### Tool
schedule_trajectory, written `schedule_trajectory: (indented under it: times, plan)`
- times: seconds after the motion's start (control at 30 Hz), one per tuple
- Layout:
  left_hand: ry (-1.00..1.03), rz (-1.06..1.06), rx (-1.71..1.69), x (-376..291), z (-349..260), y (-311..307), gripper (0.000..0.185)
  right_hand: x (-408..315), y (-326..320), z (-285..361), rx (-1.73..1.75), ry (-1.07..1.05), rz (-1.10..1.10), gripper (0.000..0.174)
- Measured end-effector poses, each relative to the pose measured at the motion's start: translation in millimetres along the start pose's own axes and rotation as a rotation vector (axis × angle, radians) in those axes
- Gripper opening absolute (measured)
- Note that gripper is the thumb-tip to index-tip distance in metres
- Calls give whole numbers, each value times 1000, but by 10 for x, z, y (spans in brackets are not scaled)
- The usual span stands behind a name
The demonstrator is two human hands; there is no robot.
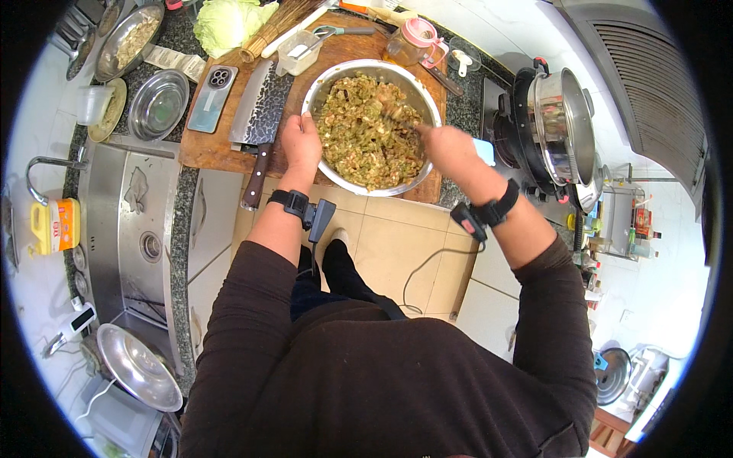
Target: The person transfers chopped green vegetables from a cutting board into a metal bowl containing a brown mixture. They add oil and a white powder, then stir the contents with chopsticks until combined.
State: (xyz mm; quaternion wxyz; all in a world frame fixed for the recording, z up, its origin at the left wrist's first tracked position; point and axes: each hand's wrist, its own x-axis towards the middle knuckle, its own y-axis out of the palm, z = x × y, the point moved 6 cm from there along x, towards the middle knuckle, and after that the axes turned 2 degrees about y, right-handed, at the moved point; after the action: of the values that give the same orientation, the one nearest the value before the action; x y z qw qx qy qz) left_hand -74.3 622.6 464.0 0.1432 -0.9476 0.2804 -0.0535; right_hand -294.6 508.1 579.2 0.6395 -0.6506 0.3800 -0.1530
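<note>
A steel bowl [433, 106] full of a chopped green and brown filling [366, 137] stands at the front edge of a wooden cutting board [220, 150]. My left hand [302, 141] grips the bowl's left rim, thumb on top. At the right rim is my right hand [449, 147], closed around a utensil whose far end is in the filling; it is blurred, so its kind cannot be told. Left of the bowl lies a cleaver [264, 106] with a dark wooden handle. A phone [212, 99] is beside the cleaver.
Behind the bowl are a plastic tub [299, 52] and a pink-lidded jug [413, 43]. A knife handle [446, 78] points towards the stove. Cabbage [229, 24] lies at the back left, near a glass bowl [158, 105]. The sink [146, 189] is left, a steel pot [564, 126] right.
</note>
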Motion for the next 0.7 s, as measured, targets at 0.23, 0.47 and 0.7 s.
schedule_trajectory:
  times: [0.23, 0.47, 0.7]
  plan:
    - [-50, -70, -53, -57, 3, 0, 34, -518, 2, -240, -57, 47, 177, 27]
    - [-19, -30, -12, -65, -73, -32, 34, -49, 103, 94, 97, -36, 52, 28]
    - [-30, -81, -42, -68, -39, -25, 33, -480, 86, -276, 94, 112, 113, 25]
